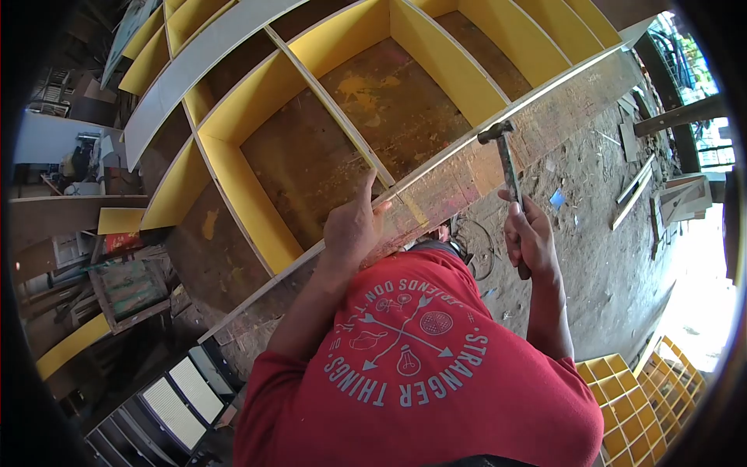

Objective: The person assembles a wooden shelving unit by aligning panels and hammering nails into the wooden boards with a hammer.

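In my right hand (532, 237) I grip a hammer (510, 167) by its handle. The hammer's dark metal head is raised above the near edge of a large wooden frame. My left hand (352, 232) is on that frame's near edge strip (436, 175), where a yellow divider (334, 105) meets it. Its index finger points up along the divider and the thumb lies to the right; the other fingers are mostly hidden. The frame's yellow dividers (459, 66) form several compartments over a brown, paint-stained worktop (381, 117).
A curved pale strip (187, 70) crosses the frame's far side. On the dirt floor (580, 226) to the right are wood offcuts (634, 191) and a blue scrap (557, 199). Yellow grid panels (622, 401) stand at lower right. Scrap wood (132, 284) lies at left.
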Motion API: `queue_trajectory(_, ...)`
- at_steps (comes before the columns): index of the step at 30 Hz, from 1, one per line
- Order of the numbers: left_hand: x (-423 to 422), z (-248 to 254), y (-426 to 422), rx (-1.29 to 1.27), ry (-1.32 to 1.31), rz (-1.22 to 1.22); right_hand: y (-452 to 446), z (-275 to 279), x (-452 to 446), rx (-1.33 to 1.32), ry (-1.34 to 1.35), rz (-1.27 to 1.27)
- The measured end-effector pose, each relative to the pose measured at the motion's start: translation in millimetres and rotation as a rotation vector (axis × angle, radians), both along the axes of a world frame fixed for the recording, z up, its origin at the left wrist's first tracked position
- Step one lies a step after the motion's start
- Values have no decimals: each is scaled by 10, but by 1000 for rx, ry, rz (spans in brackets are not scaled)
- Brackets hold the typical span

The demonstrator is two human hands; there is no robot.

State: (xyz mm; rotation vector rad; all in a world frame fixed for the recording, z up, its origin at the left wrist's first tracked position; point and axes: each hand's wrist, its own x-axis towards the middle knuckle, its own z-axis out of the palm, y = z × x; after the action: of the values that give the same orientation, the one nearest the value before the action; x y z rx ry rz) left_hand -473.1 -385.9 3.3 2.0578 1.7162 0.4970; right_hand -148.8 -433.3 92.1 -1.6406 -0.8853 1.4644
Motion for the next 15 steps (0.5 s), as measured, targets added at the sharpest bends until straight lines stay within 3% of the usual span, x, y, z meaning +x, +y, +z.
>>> queue_trajectory(3,21,84,-4,-23,10,19,6,94,-72,-32,-24,-3)
queue_trajectory(7,22,17,-17,10,57,9,141,502,-220,-44,-106,265)
queue_trajectory(11,40,79,-20,8,116,11,544,381,-507,-55,-80,231)
queue_trajectory(14,11,10,-23,116,97,-37,727,234,-630,-43,-149,496)
queue_trajectory(15,8,7,-27,125,81,-37,798,253,-596,-102,-48,634)
